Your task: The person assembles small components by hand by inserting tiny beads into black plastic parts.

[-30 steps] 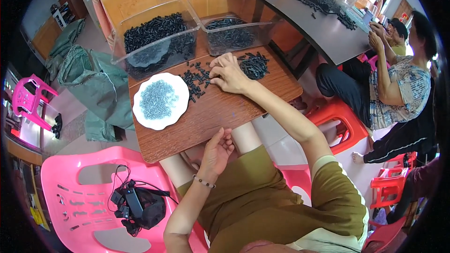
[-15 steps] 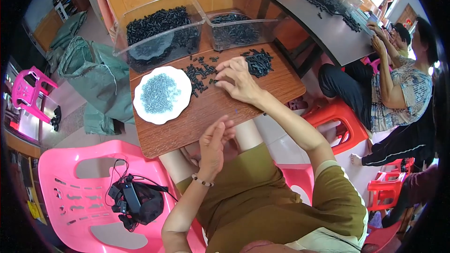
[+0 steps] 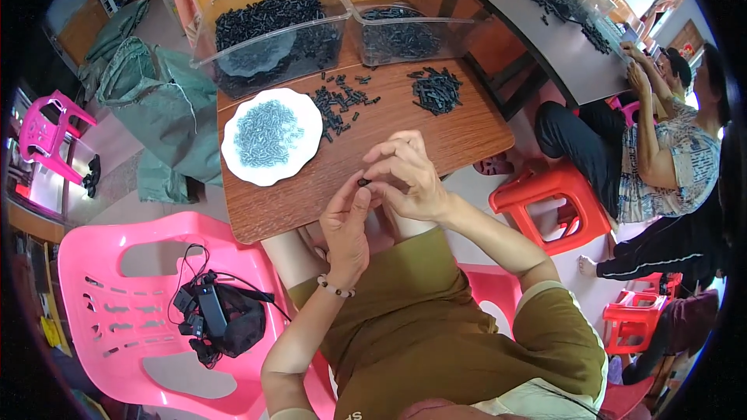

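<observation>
- Grip of the left hand [image 3: 345, 233]: thumb and forefinger brought nearly together, their tips closed on a small dark piece [image 3: 363, 182]; the remaining fingers are partly hidden.
- Grip of the right hand [image 3: 414, 187]: fingers loosely bent and spread, thumb tip right beside the same piece; whether it also has hold of the piece cannot be told.
- Position of the piece: raised at the meeting point of both hands, seen against the near part of the brown table [image 3: 393, 126], its shape mostly covered by fingers.
- Beyond the hands, on the tabletop: loose black pieces [image 3: 333, 104] scattered near the middle, and a denser black pile [image 3: 436, 91] to their right.
- Left side of the table: a white plate [image 3: 312, 140] with a wavy rim, bearing many small clear pieces [image 3: 266, 134].
- Far edge of the table: two clear bins side by side, the left bin [image 3: 272, 41] and the right bin [image 3: 457, 40], both containing black pieces.
- Left wrist: a beaded bracelet [image 3: 335, 288].
- Surroundings: a pink chair [image 3: 140, 264] bearing a black bag [image 3: 243, 332], a green sack [image 3: 171, 109] left of the table, and a red stool [image 3: 510, 199] to the right.
</observation>
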A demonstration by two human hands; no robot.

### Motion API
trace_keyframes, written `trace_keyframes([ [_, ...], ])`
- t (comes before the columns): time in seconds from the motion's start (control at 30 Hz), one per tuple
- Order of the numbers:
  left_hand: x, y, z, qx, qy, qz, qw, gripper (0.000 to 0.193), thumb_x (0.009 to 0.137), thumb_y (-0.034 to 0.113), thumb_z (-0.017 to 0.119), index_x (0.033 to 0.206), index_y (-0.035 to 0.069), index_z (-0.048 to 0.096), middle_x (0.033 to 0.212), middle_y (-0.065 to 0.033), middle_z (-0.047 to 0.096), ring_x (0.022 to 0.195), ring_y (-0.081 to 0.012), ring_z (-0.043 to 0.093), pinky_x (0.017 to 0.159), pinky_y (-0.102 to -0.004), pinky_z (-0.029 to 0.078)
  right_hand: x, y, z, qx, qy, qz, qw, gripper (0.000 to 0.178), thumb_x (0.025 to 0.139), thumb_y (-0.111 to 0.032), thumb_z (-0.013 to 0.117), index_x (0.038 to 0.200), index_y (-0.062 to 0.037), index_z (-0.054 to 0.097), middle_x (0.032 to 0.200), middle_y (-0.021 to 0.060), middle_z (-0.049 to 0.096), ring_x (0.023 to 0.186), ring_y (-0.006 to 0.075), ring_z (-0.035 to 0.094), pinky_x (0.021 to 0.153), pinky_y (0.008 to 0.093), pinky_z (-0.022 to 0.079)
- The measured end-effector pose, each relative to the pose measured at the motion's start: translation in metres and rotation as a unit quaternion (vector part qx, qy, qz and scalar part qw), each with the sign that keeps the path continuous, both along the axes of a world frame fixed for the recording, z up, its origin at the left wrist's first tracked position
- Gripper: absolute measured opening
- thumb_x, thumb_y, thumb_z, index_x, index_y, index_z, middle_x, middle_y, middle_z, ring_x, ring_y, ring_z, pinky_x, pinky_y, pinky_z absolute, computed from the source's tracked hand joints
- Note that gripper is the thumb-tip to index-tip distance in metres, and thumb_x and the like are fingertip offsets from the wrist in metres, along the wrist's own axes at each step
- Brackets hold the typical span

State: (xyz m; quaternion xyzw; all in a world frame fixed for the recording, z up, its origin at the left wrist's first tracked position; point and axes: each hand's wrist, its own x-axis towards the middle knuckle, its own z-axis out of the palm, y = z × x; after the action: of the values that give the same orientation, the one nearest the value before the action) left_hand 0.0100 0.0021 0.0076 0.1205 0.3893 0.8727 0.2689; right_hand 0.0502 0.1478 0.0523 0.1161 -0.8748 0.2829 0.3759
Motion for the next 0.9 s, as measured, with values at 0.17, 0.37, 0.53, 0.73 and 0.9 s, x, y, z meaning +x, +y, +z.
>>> trace_keyframes([
  [0.17, -0.001, -0.001, -0.005, 0.008, -0.008, 0.007, 1.0, 0.029, 0.09, 0.01, 0.062, 0.117, -0.001, 0.06, 0.103, -0.0085, 0.066, 0.09, -0.0131, 0.063, 0.08, -0.0276, 0.053, 0.003, -0.002, -0.001, 0.009, -0.014, -0.01, 1.0, 0.025, 0.063, -0.004, 0.076, 0.086, -0.0096, 0.066, 0.102, 0.0041, 0.062, 0.096, 0.0269, 0.048, 0.087, 0.0392, 0.037],
  [0.37, -0.002, -0.001, -0.004, 0.023, -0.045, 0.015, 0.999, 0.025, 0.092, 0.013, 0.06, 0.114, 0.001, 0.062, 0.1, -0.008, 0.067, 0.086, -0.013, 0.063, 0.078, -0.0264, 0.052, 0.001, 0.001, 0.004, 0.002, -0.067, 0.015, 0.998, 0.025, 0.064, -0.005, 0.076, 0.088, -0.009, 0.067, 0.099, 0.0031, 0.063, 0.095, 0.0243, 0.05, 0.086, 0.0379, 0.037],
  [0.53, -0.009, -0.005, -0.001, 0.029, -0.099, -0.041, 0.994, 0.025, 0.095, 0.015, 0.055, 0.114, 0.0, 0.061, 0.088, -0.0028, 0.062, 0.078, -0.0098, 0.056, 0.074, -0.0252, 0.048, -0.001, 0.008, 0.006, -0.072, -0.09, 0.051, 0.992, 0.022, 0.071, -0.009, 0.073, 0.092, -0.0078, 0.067, 0.093, 0.0054, 0.066, 0.088, 0.0238, 0.052, 0.081, 0.0348, 0.04],
  [0.73, -0.011, -0.003, -0.003, 0.044, -0.098, -0.06, 0.992, 0.026, 0.095, 0.016, 0.054, 0.115, 0.0, 0.058, 0.079, 0.0002, 0.055, 0.074, -0.0105, 0.052, 0.071, -0.0272, 0.047, -0.008, 0.017, 0.019, -0.043, -0.139, 0.035, 0.989, 0.021, 0.079, -0.017, 0.069, 0.098, -0.0067, 0.069, 0.092, 0.0066, 0.067, 0.088, 0.0229, 0.055, 0.082, 0.0343, 0.042],
  [0.9, -0.01, -0.003, -0.005, 0.042, -0.124, -0.051, 0.99, 0.026, 0.095, 0.017, 0.055, 0.114, -0.001, 0.057, 0.08, -0.0007, 0.056, 0.072, -0.0082, 0.052, 0.071, -0.0251, 0.048, -0.049, 0.031, 0.014, -0.063, -0.174, 0.005, 0.983, 0.018, 0.081, -0.019, 0.067, 0.097, -0.011, 0.069, 0.088, 0.0067, 0.067, 0.083, 0.0236, 0.056, 0.078, 0.0346, 0.045],
])
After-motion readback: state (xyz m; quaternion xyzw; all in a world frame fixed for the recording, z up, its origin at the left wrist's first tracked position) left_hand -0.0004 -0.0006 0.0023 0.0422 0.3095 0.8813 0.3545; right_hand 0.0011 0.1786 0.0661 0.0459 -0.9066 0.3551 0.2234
